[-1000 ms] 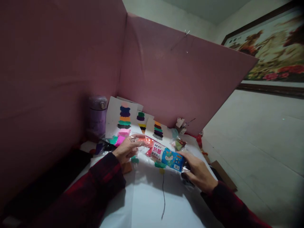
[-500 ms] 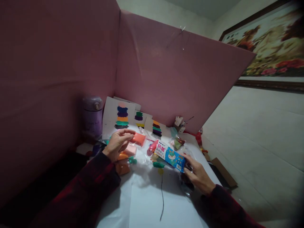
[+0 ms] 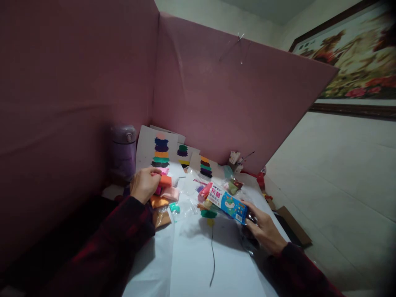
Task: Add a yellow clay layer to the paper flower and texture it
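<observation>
My left hand [image 3: 145,184] pinches an orange-red clay packet [image 3: 165,180] over a small pile at the left. Under and beside it lie a pale pink clay packet [image 3: 170,193], an orange packet [image 3: 159,201], a brown packet [image 3: 162,219] and a small green packet [image 3: 175,207]. My right hand [image 3: 265,229] grips the near end of a printed blue-and-white clay bag [image 3: 229,204], held tilted above the table. Behind this bag, a pink packet [image 3: 204,192] and other colours show in part.
White paper [image 3: 192,264] bears green and yellow patches and a dark wavy line. Paint-swatch sheets [image 3: 145,144] lean at the back. A purple bottle [image 3: 123,152] stands at the left. Pink panels [image 3: 222,95] rise behind. A clear bag with green and brown contents [image 3: 234,186] lies back right.
My left hand has moved left and down with the orange-red packet, bringing it over the pile. My right hand and the printed bag have shifted slightly right in view.
</observation>
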A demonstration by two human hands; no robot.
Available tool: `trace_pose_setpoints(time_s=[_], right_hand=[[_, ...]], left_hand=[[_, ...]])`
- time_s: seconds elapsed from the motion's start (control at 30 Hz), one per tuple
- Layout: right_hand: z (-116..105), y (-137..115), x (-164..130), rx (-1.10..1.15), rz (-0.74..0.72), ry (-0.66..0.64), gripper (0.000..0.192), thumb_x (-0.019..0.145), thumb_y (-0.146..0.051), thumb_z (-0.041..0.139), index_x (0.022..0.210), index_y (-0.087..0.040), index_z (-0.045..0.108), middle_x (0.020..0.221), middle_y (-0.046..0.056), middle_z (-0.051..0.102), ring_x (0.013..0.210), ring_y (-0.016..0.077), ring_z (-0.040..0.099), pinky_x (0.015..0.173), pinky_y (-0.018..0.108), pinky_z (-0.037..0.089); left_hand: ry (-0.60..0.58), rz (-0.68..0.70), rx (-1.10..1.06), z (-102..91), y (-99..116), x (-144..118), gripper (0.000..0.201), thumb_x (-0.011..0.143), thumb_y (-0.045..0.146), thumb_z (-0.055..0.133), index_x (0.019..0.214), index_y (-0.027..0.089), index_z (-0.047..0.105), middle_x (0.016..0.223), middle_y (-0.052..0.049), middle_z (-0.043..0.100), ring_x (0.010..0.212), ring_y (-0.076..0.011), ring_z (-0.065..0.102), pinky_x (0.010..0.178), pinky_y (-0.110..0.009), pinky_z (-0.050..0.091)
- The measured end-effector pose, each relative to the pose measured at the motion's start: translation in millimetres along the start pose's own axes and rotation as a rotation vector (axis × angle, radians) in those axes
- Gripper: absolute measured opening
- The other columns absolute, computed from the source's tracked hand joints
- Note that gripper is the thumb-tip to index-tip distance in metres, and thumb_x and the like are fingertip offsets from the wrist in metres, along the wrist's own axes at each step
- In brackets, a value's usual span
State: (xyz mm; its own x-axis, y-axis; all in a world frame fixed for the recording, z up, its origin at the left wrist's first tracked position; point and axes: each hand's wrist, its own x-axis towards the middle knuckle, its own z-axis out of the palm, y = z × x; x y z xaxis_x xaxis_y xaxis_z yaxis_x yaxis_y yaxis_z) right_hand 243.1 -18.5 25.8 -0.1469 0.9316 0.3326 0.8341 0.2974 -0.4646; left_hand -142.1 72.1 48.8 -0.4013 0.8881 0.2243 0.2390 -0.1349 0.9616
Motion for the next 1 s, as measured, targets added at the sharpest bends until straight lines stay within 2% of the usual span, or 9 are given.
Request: trace_pose_setpoints(time_s=[0.07,0.13,0.2,0.33,0.43,0.53,0.7,0.83,1.0], right_hand=[[-1,-2,0,-0.030,-0.021,0.007,0.053,0.073,-0.023,0.048,0.124,-0.014,0.061,0.122,0.014,0.067,0.113,0.0305,0.062,0.096,0.044,0.050],[-1,-6,-1,-0.062,-0.047,0.013,0.053,0.074,-0.022,0.048,0.124,-0.014,0.061,0.124,0.014,0.066,0.114,0.0304,0.062,0.095,0.044,0.050],[0,-8,-1,-0.090,-0.075,0.019,0.052,0.074,-0.021,0.047,0.124,-0.014,0.061,0.124,0.014,0.066,0.114,0.0303,0.063,0.095,0.044,0.051],[3,-8,1,-0.124,-0.139,0.041,0.052,0.074,-0.020,0.048,0.124,-0.014,0.062,0.124,0.014,0.067,0.116,0.0309,0.062,0.098,0.045,0.049],[4,-7,3,-0.129,-0.184,0.046,0.052,0.073,-0.020,0.049,0.123,-0.014,0.062,0.122,0.014,0.068,0.115,0.0311,0.062,0.098,0.047,0.049],[3,-6,3,-0.128,-0.207,0.050,0.052,0.074,-0.020,0.048,0.124,-0.016,0.062,0.122,0.013,0.068,0.114,0.0304,0.063,0.096,0.047,0.051],[0,-10,2,-0.130,-0.228,0.054,0.049,0.077,-0.022,0.048,0.124,-0.017,0.062,0.121,0.013,0.069,0.112,0.0300,0.065,0.093,0.046,0.054],[-1,-13,1,-0.163,-0.259,0.030,0.047,0.080,-0.023,0.049,0.125,-0.016,0.061,0.121,0.014,0.068,0.112,0.0302,0.065,0.092,0.046,0.053],[-1,-14,2,-0.173,-0.305,0.039,0.045,0.082,-0.023,0.049,0.125,-0.014,0.061,0.118,0.015,0.070,0.107,0.0313,0.066,0.088,0.048,0.054]], left_hand=[[0.000,0.075,0.059,-0.7,4,-7,0.016,0.058,0.019,0.067,0.073,0.023,0.074,0.084,-0.008,0.071,0.089,-0.0301,0.063,0.067,-0.032,0.045],[-0.050,0.160,0.069,1.1,10,-15,0.016,0.066,0.022,0.067,0.080,0.023,0.075,0.102,-0.009,0.071,0.102,-0.0309,0.060,0.076,-0.033,0.046],[-0.179,0.228,0.045,6.0,14,-22,0.013,0.070,0.024,0.067,0.080,0.023,0.075,0.099,-0.007,0.072,0.098,-0.0278,0.062,0.078,-0.032,0.047],[-0.522,0.264,-0.059,19.4,14,-35,0.008,0.070,0.026,0.071,0.072,0.019,0.076,0.072,-0.005,0.072,0.070,-0.0208,0.065,0.067,-0.029,0.050],[-0.695,0.222,-0.134,25.5,12,-40,0.013,0.068,0.028,0.075,0.075,0.017,0.077,0.077,-0.007,0.075,0.075,-0.0226,0.067,0.067,-0.031,0.052],[-0.815,0.159,-0.199,28.2,12,-41,0.017,0.072,0.027,0.072,0.084,0.018,0.078,0.085,-0.009,0.076,0.080,-0.0229,0.069,0.071,-0.032,0.052],[-0.926,0.050,-0.284,32.5,7,-42,0.025,0.073,0.021,0.067,0.095,0.016,0.077,0.066,-0.006,0.072,0.065,-0.0187,0.066,0.065,-0.029,0.050],[-0.987,-0.002,-0.324,31.8,6,-42,0.029,0.073,0.028,0.071,0.099,0.013,0.076,0.073,-0.009,0.073,0.065,-0.0182,0.065,0.064,-0.028,0.048],[-1.043,-0.035,-0.315,26.6,11,-44,0.026,0.075,0.034,0.074,0.088,0.011,0.076,0.073,-0.010,0.072,0.066,-0.0179,0.063,0.065,-0.028,0.046]])
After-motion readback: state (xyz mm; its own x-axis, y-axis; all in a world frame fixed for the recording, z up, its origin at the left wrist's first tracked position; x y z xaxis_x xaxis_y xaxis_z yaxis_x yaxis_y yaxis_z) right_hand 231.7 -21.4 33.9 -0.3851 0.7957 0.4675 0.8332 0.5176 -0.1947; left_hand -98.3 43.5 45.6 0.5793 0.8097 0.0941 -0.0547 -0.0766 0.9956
